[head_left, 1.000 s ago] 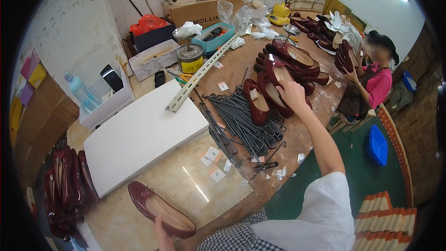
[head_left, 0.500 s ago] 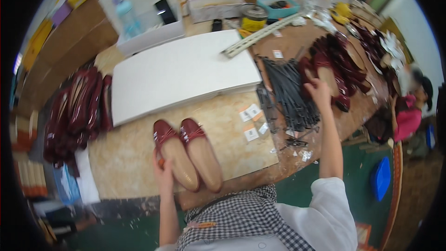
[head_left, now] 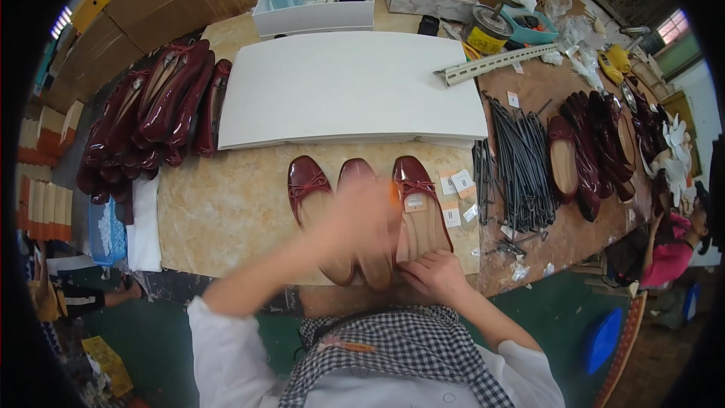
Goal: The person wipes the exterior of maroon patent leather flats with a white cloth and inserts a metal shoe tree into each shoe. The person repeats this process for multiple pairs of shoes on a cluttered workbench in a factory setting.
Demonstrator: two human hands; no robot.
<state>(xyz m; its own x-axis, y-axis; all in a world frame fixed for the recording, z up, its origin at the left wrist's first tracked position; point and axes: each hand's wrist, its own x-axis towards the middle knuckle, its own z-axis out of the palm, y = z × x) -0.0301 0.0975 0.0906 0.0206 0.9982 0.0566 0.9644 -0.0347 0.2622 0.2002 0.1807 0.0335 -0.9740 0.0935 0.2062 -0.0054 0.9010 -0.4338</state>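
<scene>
Three dark red glossy flat shoes with bows lie side by side, toes away from me, at the near table edge: left shoe (head_left: 306, 181), middle shoe (head_left: 355, 172), right shoe (head_left: 417, 190). My right hand (head_left: 436, 276) grips the heel end of the right shoe, whose tan insole carries a small white label. My left hand (head_left: 355, 219) is a motion blur across the middle shoe and the inner side of the left one; its fingers cannot be made out.
A large white board (head_left: 347, 91) lies just beyond the shoes. A heap of dark red shoes (head_left: 151, 113) sits at far left, black metal strips (head_left: 521, 166) and more shoes (head_left: 596, 143) at right. White labels (head_left: 457, 196) lie loose. Another person (head_left: 672, 249) sits far right.
My right hand has come back from the shoes at the right with a third shoe, now set beside the pair. My left hand sweeps over the shoes.
</scene>
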